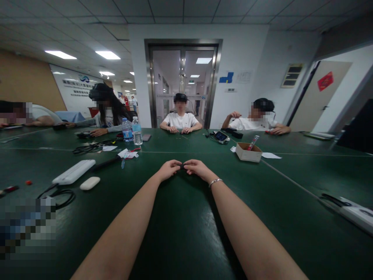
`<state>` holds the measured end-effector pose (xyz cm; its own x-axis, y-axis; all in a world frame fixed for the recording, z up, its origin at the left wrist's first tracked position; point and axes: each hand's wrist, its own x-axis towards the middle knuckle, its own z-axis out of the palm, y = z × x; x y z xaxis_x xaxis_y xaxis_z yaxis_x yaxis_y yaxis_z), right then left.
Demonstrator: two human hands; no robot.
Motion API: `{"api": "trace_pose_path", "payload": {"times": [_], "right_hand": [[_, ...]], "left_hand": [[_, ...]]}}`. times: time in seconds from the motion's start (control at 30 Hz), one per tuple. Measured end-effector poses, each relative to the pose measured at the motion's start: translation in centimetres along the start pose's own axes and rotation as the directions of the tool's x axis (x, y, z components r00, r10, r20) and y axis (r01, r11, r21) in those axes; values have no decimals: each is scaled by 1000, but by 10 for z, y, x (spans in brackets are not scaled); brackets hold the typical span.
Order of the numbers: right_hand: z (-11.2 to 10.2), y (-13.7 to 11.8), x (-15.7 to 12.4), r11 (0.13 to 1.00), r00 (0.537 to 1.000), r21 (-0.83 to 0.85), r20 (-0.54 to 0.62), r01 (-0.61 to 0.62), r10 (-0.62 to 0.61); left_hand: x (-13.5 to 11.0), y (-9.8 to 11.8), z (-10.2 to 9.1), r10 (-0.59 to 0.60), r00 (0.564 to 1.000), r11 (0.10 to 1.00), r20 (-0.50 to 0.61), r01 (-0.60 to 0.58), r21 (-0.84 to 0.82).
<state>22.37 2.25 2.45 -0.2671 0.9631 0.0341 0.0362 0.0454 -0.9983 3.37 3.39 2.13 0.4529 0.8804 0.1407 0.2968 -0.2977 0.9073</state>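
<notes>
Both arms stretch forward over a dark green table (180, 217). My left hand (169, 170) and my right hand (197, 169) meet at their fingertips, just above or on the tabletop. Between them they pinch a small dark object (182, 166), too small to name. The fingers of each hand are closed on one side of it and partly cover it. A silver bracelet (215, 182) circles my right wrist.
Left of my hands lie a white power bank (74, 172), a white oval case (90, 183) and black cables (65, 198). Two water bottles (136, 132) stand farther back. A small cardboard box (248, 152) is at the right. Several people sit around the table.
</notes>
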Motion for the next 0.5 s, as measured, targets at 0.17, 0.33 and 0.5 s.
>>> {"api": "trace_pose_path", "payload": {"times": [0.17,0.33,0.5], "right_hand": [[-1,1,1,1000,1000,10,-2,-5,5],[-1,2,1,1000,1000,13,4,4,-4],[-1,1,1,1000,1000,13,0,-8,8]], "left_hand": [[-1,0,-1,37,999,999,-1,-37,-4],[-1,1,-3,60,998,998,-11,-60,21],[0,-1,-3,41,999,999,-18,-42,-12]]}}
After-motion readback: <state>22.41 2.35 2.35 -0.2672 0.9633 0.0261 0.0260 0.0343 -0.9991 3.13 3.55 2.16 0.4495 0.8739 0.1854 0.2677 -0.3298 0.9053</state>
